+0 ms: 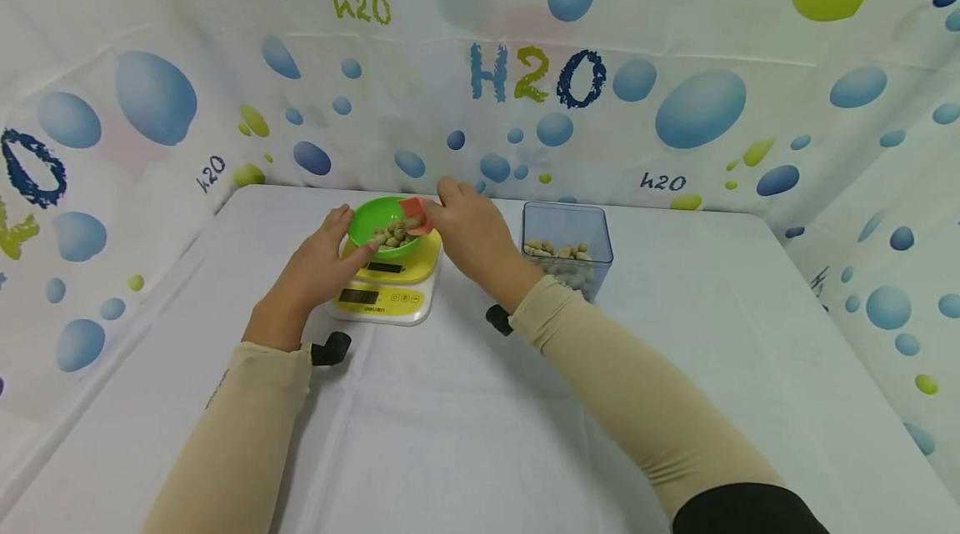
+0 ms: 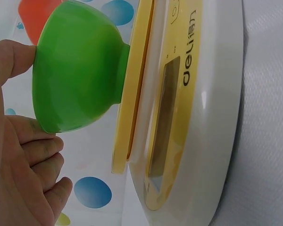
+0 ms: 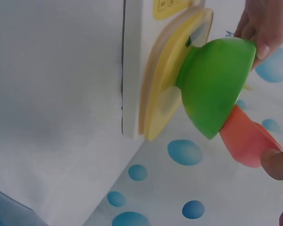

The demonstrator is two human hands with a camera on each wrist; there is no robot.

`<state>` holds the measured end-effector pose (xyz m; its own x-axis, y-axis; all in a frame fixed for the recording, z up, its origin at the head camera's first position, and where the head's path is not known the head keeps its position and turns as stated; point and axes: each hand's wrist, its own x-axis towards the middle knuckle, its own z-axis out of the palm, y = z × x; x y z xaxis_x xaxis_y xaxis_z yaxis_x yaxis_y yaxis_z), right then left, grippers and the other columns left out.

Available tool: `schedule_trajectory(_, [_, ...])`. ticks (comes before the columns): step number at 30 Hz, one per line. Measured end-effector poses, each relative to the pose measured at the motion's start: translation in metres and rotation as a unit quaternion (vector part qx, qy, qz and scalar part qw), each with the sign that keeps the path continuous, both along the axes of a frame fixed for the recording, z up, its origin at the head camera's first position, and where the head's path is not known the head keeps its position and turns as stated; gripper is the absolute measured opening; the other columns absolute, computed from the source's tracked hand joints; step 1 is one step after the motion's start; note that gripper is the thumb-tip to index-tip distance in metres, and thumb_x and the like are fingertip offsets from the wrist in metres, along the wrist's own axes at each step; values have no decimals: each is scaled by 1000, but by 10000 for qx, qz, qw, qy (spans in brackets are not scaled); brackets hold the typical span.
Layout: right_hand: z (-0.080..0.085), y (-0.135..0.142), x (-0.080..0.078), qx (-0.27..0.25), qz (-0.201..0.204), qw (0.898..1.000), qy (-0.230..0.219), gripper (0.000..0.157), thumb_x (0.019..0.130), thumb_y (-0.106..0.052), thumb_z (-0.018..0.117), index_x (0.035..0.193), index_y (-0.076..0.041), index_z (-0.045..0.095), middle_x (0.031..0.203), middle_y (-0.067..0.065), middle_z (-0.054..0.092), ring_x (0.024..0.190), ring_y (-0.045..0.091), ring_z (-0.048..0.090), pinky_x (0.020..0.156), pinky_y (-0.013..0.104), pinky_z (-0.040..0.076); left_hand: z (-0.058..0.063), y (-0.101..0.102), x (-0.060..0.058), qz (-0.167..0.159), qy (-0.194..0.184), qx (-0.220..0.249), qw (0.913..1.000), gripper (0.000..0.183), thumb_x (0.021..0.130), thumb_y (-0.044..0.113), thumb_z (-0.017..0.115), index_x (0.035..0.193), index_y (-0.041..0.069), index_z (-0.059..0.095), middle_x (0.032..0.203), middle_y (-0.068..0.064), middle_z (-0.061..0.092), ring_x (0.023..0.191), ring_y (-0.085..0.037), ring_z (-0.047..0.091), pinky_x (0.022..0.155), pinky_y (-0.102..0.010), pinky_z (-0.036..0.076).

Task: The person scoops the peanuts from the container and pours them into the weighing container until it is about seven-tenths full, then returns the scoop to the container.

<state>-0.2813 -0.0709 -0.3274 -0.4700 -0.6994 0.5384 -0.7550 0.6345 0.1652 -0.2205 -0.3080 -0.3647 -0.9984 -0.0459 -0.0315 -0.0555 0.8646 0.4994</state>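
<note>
A green bowl with tan, lumpy pieces in it stands on a yellow-and-white kitchen scale. My left hand holds the bowl by its rim, thumb on one side and forefinger on the other, as the left wrist view shows. The other fingers of that hand sit loosely bent below. My right hand grips a small pink-red scoop by its handle. The scoop is tilted at the bowl's right rim, with tan pieces at its mouth.
Right of the scale, a clear bluish plastic container holds more tan pieces. A white cloth covers the table. Behind it hangs a white curtain with blue and green spots.
</note>
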Motion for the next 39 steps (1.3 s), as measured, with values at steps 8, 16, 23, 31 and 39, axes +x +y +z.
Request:
schedule_trajectory(8, [6,7,-2,149,-138,9994,264,27,97,-2,56,115,-11,73,96,8,58,75,21,54,60,25,52,-1,-1,-1,-3,37,-28,10000,87,98,59,39,159,7,6,166,-13,4,151,-39,10,119,-60,15])
schedule_trajectory(16, [12,18,-8,-151,-180,9994,262,26,97,-5,57,117,-11,73,92,8,57,72,21,52,58,24,50,0,0,-2,18,14,-42,10000,86,98,59,39,159,7,5,166,-13,3,151,-39,8,119,-60,14])
schedule_trajectory(23, [21,35,-10,-641,-205,9931,-960,26,97,-25,63,120,-16,72,86,5,49,75,19,47,62,25,44,7,5,-5,-45,32,-25,10000,84,99,53,42,159,9,4,167,-9,-1,152,-38,8,119,-60,15])
schedule_trajectory(31, [36,87,-12,-1221,-424,9634,-2349,37,94,-26,68,129,-12,67,97,4,50,88,20,51,73,28,48,25,45,-16,-452,315,5,9985,84,98,55,45,160,16,4,167,-1,-2,152,-34,9,119,-60,16])
schedule_trajectory(39, [46,154,-11,-1515,-474,9581,-2385,35,93,-22,69,124,-7,69,97,8,52,91,22,51,76,34,49,34,93,-33,-1041,451,41,9935,84,96,59,45,160,17,9,167,3,1,154,-25,8,121,-55,18])
